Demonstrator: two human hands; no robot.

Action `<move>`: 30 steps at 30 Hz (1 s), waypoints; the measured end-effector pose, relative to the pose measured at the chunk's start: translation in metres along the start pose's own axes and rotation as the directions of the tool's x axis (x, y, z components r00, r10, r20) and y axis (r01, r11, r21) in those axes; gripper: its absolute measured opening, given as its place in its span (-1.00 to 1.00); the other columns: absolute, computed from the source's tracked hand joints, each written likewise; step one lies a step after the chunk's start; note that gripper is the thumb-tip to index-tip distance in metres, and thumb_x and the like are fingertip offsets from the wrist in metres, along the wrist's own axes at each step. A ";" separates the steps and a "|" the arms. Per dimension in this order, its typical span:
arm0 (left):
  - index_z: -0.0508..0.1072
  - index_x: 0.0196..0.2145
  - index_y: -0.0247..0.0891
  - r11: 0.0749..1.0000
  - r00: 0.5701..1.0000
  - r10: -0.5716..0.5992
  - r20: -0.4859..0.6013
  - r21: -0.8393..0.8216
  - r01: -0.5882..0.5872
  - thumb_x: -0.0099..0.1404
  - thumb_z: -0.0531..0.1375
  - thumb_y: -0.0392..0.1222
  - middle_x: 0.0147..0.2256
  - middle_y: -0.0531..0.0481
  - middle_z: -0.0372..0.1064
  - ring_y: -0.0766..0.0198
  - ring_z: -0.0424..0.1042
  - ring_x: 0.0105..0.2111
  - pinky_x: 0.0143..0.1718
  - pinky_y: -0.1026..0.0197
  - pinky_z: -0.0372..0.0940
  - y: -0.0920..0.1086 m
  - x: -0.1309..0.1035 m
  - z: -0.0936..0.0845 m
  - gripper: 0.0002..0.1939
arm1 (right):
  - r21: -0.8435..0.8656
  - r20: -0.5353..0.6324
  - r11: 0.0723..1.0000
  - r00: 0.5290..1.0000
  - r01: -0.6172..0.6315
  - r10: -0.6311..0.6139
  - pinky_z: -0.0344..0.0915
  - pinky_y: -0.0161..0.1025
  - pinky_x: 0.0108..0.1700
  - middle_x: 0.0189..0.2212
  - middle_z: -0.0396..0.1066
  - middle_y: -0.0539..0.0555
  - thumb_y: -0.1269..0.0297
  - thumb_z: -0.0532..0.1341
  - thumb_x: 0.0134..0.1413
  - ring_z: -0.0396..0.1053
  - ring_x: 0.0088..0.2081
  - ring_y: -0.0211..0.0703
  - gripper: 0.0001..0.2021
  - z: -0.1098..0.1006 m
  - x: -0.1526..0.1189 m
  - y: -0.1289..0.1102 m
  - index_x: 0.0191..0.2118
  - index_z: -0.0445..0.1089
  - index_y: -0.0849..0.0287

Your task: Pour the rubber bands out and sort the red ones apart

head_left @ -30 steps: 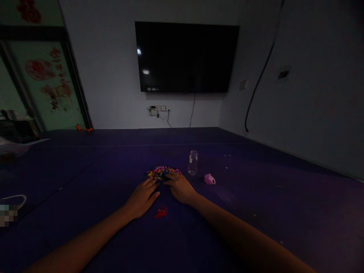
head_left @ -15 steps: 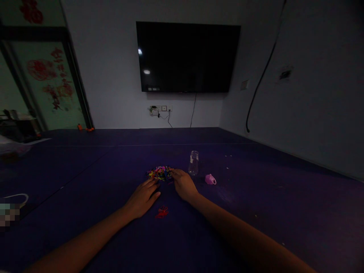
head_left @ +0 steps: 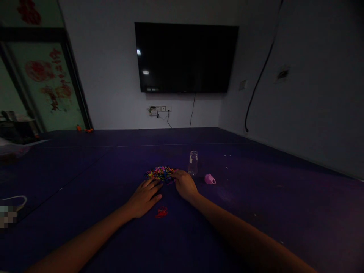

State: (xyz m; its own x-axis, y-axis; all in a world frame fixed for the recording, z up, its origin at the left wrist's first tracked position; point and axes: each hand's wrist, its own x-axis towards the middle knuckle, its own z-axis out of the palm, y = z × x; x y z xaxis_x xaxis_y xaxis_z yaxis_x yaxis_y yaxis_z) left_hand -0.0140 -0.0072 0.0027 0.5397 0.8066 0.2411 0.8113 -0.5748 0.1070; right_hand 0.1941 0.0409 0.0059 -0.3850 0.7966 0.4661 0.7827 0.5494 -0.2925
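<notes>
A pile of many-coloured small bands [head_left: 161, 173] lies on the dark purple surface [head_left: 119, 163]. My left hand [head_left: 143, 198] rests at the near left edge of the pile, fingers spread and thumb apart. At the pile's right edge is my right hand [head_left: 185, 185], its fingertips touching the bands; whether it pinches any is too small to tell. Nearer to me, between the forearms, sits a small heap of red bands [head_left: 162, 212]. A clear bottle without a lid [head_left: 193, 163] stands upright just beyond my right hand. The pink lid with a loop [head_left: 209, 179] lies to its right.
A black television [head_left: 186, 57] hangs on the far wall above sockets and cables. Small white scraps [head_left: 226, 167] lie on the right. At the left edge are a pale looped strap [head_left: 21, 201] and a plastic bag [head_left: 13, 148].
My left hand has shifted slightly right along the near edge of the pile. The pile reaches a little further right beside my right fingertips. The view has moved slightly.
</notes>
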 end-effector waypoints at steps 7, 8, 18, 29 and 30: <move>0.26 0.15 -0.18 0.997 0.997 -0.066 -0.041 0.044 0.068 0.37 -0.09 0.10 0.19 -0.13 0.14 0.01 0.01 0.23 0.17 -0.14 0.03 -0.001 -0.001 0.004 -0.49 | -0.009 0.102 0.990 0.985 0.140 -0.139 0.11 -0.22 0.14 -0.06 0.43 0.12 0.60 0.03 -0.03 0.27 0.06 -0.13 -0.58 0.003 0.000 0.001 -0.09 0.45 0.19; 0.26 0.14 -0.18 0.996 0.996 -0.068 -0.053 0.046 0.070 0.37 -0.09 0.10 0.19 -0.13 0.14 0.01 0.01 0.23 0.17 -0.13 0.03 -0.001 -0.001 0.005 -0.50 | -0.005 0.114 0.985 0.978 0.174 -0.172 0.10 -0.21 0.14 -0.04 0.42 0.13 0.60 0.03 -0.04 0.26 0.07 -0.13 -0.58 0.003 0.000 0.001 -0.08 0.44 0.20; 0.29 0.11 -0.21 0.998 0.994 -0.061 -0.093 0.022 0.063 0.36 -0.06 0.08 0.21 -0.16 0.11 0.00 0.03 0.22 0.14 -0.12 0.08 -0.003 -0.003 0.007 -0.51 | 0.047 0.132 0.914 0.904 0.403 -0.406 0.13 -0.14 0.14 0.04 0.35 0.16 0.57 0.01 -0.01 0.23 0.11 -0.13 -0.54 0.001 -0.002 -0.003 0.02 0.38 0.23; 0.25 0.14 -0.27 0.996 0.991 -0.065 -0.114 0.056 0.072 0.34 -0.04 0.10 0.17 -0.20 0.18 0.00 0.09 0.20 0.15 -0.07 0.09 -0.006 -0.001 0.011 -0.46 | 0.064 0.114 0.938 0.931 0.342 -0.347 0.15 -0.15 0.12 -0.01 0.40 0.11 0.60 0.00 -0.07 0.28 0.05 -0.14 -0.52 -0.001 -0.002 -0.005 -0.05 0.44 0.18; 0.25 0.14 -0.28 0.996 0.990 -0.068 -0.121 0.055 0.075 0.34 -0.04 0.10 0.17 -0.21 0.18 -0.01 0.09 0.19 0.14 -0.08 0.09 -0.007 -0.002 0.011 -0.46 | 0.051 0.113 0.946 0.939 0.320 -0.324 0.15 -0.15 0.12 -0.01 0.40 0.11 0.60 0.00 -0.07 0.28 0.05 -0.14 -0.52 -0.001 -0.002 -0.006 -0.05 0.44 0.18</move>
State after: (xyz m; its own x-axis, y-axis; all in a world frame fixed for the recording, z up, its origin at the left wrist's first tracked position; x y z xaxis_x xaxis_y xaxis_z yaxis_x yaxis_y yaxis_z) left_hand -0.0178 -0.0031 -0.0092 0.4519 0.8213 0.3483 0.8607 -0.5040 0.0717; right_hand 0.1910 0.0359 0.0079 -0.6707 0.5985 0.4381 0.5919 0.7878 -0.1701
